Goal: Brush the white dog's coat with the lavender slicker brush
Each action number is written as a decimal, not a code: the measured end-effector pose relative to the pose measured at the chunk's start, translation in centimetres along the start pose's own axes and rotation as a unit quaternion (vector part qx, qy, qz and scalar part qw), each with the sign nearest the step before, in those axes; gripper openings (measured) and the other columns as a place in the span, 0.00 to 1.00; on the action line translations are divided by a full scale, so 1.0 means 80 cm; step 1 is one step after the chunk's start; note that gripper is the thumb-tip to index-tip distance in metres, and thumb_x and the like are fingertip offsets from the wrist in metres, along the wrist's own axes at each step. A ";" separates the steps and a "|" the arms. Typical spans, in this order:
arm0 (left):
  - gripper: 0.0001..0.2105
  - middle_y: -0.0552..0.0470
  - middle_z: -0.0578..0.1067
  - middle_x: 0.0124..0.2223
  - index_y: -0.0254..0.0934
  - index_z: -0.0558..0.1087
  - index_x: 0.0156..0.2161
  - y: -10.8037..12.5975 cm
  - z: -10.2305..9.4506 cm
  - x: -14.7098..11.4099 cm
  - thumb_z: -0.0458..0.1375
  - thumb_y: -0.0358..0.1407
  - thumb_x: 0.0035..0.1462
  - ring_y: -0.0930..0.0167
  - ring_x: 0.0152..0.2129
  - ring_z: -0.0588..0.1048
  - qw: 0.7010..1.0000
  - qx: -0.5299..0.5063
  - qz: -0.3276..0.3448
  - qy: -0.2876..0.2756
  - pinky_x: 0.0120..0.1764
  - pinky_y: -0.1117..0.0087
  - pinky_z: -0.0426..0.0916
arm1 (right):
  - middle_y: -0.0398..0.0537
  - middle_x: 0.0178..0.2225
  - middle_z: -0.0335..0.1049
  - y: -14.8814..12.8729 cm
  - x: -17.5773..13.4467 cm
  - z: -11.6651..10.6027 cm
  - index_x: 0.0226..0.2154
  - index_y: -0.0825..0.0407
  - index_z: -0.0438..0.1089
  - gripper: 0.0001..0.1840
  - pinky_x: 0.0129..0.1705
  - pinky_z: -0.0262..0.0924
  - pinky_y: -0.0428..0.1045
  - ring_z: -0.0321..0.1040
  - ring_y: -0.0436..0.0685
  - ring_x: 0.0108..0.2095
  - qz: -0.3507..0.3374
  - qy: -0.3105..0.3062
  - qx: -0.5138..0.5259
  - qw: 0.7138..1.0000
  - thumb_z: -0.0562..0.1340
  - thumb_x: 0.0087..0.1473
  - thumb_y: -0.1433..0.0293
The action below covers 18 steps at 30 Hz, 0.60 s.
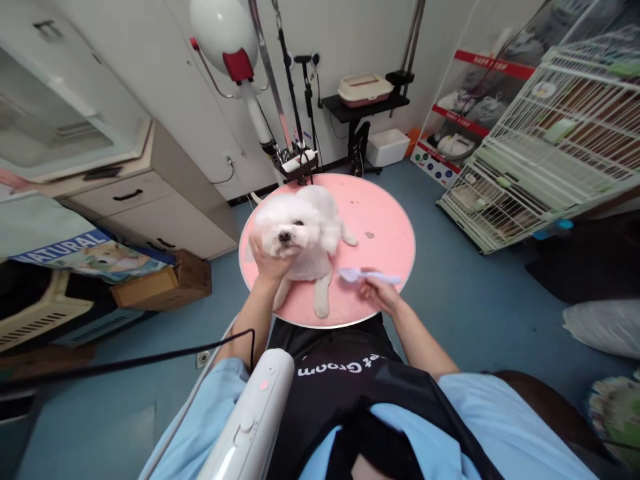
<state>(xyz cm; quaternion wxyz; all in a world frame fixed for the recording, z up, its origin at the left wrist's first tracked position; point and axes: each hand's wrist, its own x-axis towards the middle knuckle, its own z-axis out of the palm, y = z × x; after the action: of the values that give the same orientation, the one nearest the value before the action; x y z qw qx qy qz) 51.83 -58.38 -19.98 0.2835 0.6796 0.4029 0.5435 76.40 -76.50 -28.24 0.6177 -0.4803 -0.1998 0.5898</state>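
A fluffy white dog (307,230) is on the round pink grooming table (385,220), its head turned toward me and a front leg stretched to the near edge. My left hand (270,257) cups the dog's cheek and chin from the left, its fingers partly hidden by the fur. My right hand (377,290) is closed around a pale purple brush (353,274), held over the table to the right of the dog and apart from it. Motion blurs the brush, so its bristles cannot be made out.
A white hair dryer (250,420) juts up in front of my chest, with a dark cable on its left. Behind the table stand a grooming pole and a tool tray (300,162). Wire cages (530,153) are at right; a cabinet (165,193) and cardboard box (190,283) at left.
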 end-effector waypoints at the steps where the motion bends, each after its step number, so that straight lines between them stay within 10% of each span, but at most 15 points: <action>1: 0.41 0.38 0.66 0.58 0.34 0.70 0.51 0.001 0.000 0.024 0.76 0.46 0.28 0.51 0.61 0.59 0.999 0.013 0.045 -0.026 0.64 0.53 0.52 | 0.42 0.27 0.76 0.014 -0.016 0.007 0.42 0.51 0.63 0.23 0.19 0.53 0.41 0.68 0.48 0.20 0.040 -0.044 -0.001 0.998 0.68 0.43 0.66; 4: 0.36 0.40 0.73 0.51 0.34 0.73 0.48 0.006 0.003 0.087 0.74 0.49 0.32 0.54 0.52 0.69 0.975 -0.016 0.062 -0.213 0.58 0.51 0.62 | 0.47 0.32 0.78 0.031 -0.033 0.045 0.43 0.52 0.64 0.22 0.18 0.52 0.42 0.66 0.48 0.18 0.144 -0.185 -0.017 0.972 0.66 0.44 0.66; 7: 0.29 0.44 0.77 0.41 0.34 0.75 0.43 0.015 0.010 0.129 0.72 0.49 0.36 0.57 0.41 0.75 0.930 -0.044 -0.049 -0.363 0.50 0.50 0.69 | 0.47 0.29 0.75 0.005 -0.008 0.102 0.36 0.53 0.64 0.11 0.21 0.54 0.44 0.61 0.47 0.18 0.105 -0.284 -0.079 0.950 0.60 0.54 0.62; 12: 0.24 0.48 0.78 0.39 0.36 0.77 0.37 0.034 0.023 0.166 0.74 0.44 0.32 0.57 0.42 0.75 0.890 -0.031 -0.099 -0.445 0.52 0.52 0.68 | 0.47 0.35 0.70 -0.020 0.028 0.188 0.34 0.53 0.68 0.04 0.42 0.59 0.47 0.64 0.52 0.37 -0.199 -0.162 -0.289 0.922 0.58 0.54 0.75; 18: 0.24 0.45 0.79 0.36 0.34 0.78 0.34 0.040 0.034 0.199 0.73 0.48 0.31 0.58 0.38 0.77 0.859 -0.114 -0.101 -0.489 0.45 0.58 0.72 | 0.40 0.25 0.63 0.006 0.010 0.212 0.36 0.51 0.65 0.07 0.33 0.60 0.46 0.61 0.51 0.27 -0.160 -0.191 -0.302 0.920 0.53 0.56 0.75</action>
<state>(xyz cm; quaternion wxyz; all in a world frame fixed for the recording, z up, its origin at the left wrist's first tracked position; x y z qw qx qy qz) 56.56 -46.29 -9.92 0.5725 0.7766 0.2144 0.1522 62.52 -69.79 -21.13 0.4792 -0.4840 -0.5568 0.4754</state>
